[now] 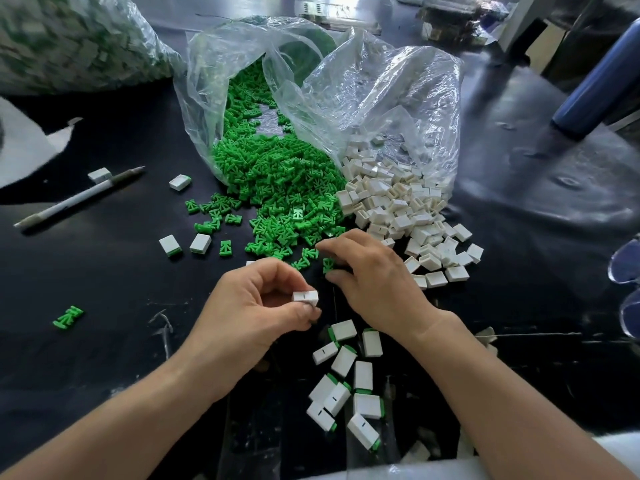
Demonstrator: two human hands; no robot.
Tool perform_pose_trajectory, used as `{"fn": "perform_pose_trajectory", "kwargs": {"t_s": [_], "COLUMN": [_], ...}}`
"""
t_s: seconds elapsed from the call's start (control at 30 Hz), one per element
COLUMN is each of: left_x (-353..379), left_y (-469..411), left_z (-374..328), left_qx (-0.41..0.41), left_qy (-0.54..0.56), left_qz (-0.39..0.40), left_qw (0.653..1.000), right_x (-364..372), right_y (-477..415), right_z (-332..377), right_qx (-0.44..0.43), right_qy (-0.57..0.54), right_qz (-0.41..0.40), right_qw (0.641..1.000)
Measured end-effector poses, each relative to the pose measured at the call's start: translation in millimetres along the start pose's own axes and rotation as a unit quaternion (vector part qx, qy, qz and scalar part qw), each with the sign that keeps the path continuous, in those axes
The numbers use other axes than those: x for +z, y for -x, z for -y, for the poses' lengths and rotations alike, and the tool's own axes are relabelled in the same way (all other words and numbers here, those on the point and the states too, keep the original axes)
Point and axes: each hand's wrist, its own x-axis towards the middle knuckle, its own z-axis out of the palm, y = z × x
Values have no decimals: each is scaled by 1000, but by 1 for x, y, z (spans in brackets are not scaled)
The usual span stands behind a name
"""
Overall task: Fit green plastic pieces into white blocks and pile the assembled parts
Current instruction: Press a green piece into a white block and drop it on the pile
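The left hand (256,303) holds a white block (305,296) up off the black table (104,271), thumb and curled fingers clamped on its sides with the slotted face turned upward. The right hand (374,275) lies just beside it at the near edge of the green pieces (277,188), fingers bent and a little apart. One green piece (328,264) sits between its thumb and forefinger — whether they actually pinch it I cannot tell, as the hand hides the contact.

The green pieces spill from a clear bag (214,81) lying open on the table. The loose white blocks (398,209) spill from a second clear bag (398,91) touching it on the right, and the two heaps meet in the middle.

The assembled parts (346,372) — white blocks with green showing at one end — lie in a loose pile between the forearms. A few more lie well apart to the left, near a pen (79,199). A stray green piece (67,317) lies alone at the left.
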Motion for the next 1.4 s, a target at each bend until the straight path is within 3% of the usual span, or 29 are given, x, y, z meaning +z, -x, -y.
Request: {"fn": "perform_pose_trajectory", "kwargs": {"t_s": [0.37,0.63,0.83,1.4], "left_x": [1,1,1,0], "left_y": [0,-2,-3,-3], "left_z": [0,-1,0,4], "left_qx": [-23,-46,-35,-4], "left_qy": [50,82,76,38], "left_qz": [4,5,-5,1], "left_qw": [998,996,996,999], "right_x": [-5,-14,-21,-17], "right_y": [2,9,17,20], "right_z": [-1,5,13,17], "right_qx": [36,78,61,50], "right_qy": [-38,-269,-354,-321], "right_qz": [-25,-51,-29,11], "right_qw": [998,959,933,946]}}
